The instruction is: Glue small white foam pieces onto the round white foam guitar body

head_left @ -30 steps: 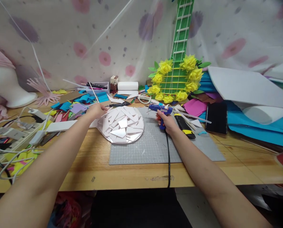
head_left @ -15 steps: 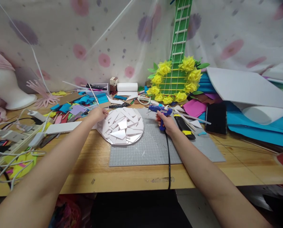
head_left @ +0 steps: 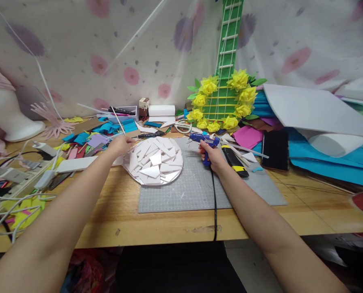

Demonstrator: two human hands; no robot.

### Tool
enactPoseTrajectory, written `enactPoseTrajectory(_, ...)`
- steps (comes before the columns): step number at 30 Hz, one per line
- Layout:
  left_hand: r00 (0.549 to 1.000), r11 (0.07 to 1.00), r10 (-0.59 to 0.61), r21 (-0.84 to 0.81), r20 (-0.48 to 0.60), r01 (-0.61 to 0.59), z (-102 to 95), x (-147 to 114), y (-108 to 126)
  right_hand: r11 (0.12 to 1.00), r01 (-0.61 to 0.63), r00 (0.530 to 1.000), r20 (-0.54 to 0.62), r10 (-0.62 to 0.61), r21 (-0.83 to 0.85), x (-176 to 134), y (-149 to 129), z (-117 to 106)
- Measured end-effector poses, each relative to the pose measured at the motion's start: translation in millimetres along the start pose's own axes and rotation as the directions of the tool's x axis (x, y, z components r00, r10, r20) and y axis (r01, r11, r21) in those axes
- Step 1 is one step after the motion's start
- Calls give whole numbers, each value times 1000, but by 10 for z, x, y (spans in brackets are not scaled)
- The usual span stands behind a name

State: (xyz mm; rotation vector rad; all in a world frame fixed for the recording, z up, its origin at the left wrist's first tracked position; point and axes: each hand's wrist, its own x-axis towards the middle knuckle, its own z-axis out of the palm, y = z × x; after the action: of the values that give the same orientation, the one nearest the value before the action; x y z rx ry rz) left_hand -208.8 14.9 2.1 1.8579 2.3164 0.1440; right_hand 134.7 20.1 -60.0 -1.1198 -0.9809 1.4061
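A blue glue gun (head_left: pixel 204 140) is gripped in my right hand (head_left: pixel 211 155), its nozzle pointing left above the grey cutting mat (head_left: pixel 189 191). Its black cord runs down over the table's front edge. To the left, a round white piece (head_left: pixel 157 160) covered with overlapping angular white scraps lies partly on the mat. My left hand (head_left: pixel 122 145) is at the upper left rim of this disc, fingers drawn together; what they hold, if anything, is hidden. A thin pale stick (head_left: pixel 118 121) shows just behind that hand, and I cannot tell whether the hand touches it.
A yellow-and-black cutter (head_left: pixel 234 161) and a black phone (head_left: pixel 275 150) lie to the right. White scissors (head_left: pixel 183 127) and paper scraps clutter the back. A green guitar-shaped craft (head_left: pixel 227 81) with yellow flowers stands behind. Power strip (head_left: pixel 13 191) and cables lie left.
The whole view has shifted slightly. My left hand has shifted a little at the disc's rim; the right hand still holds the glue gun in nearly the same place.
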Motion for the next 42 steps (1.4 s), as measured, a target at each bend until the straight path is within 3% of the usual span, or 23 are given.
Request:
enactPoseTrajectory(3, 1000, 1000, 5, 25, 15, -6, -57, -5, -16, 1000, -14, 1000, 5, 14, 8, 4, -3, 3)
enactPoseTrajectory(7, 985, 984, 119, 122, 121, -134, -62, -4, -22, 1000, -14, 1000, 6, 14, 10, -7, -17, 10)
enactPoseTrajectory(9, 983, 980, 115, 147, 143, -136, -40, -2, -23, 1000, -10, 1000, 12, 10, 10, -16, -26, 15)
enactPoseTrajectory(19, 988, 993, 105, 44, 112, -110, -41, -31, -54, 998, 6, 999, -41, -4, 57, 3, -29, 25)
enactPoseTrajectory(22, 997, 998, 70, 3, 15, -70, -83, -45, 70, 993, 25, 992, -122, -11, 115, 23, -47, 15)
enactPoseTrajectory(26, 993, 991, 103, -80, -62, -107, -72, -49, 449, 984, 87, 959, -281, -40, 156, 65, -66, -19)
enactPoseTrajectory(31, 955, 948, 290, -116, -63, -296, 65, -76, 1119, 982, 157, 886, -454, -92, 106, 134, -47, -84)
enactPoseTrajectory(35, 923, 917, 385, -113, -1, -383, 226, -71, 1692, 981, 188, 856, -495, -146, 36, 181, -21, -131)
enactPoseTrajectory(39, 893, 889, 449, -104, 17, -445, 460, -8, 2190, 983, 176, 838, -532, -122, 51, 210, -22, -162)
enactPoseTrajectory(42, 818, 817, 576, -40, -9, -576, 653, 15, 2434, 983, 174, 828, -549, -112, 61, 219, -42, -171)
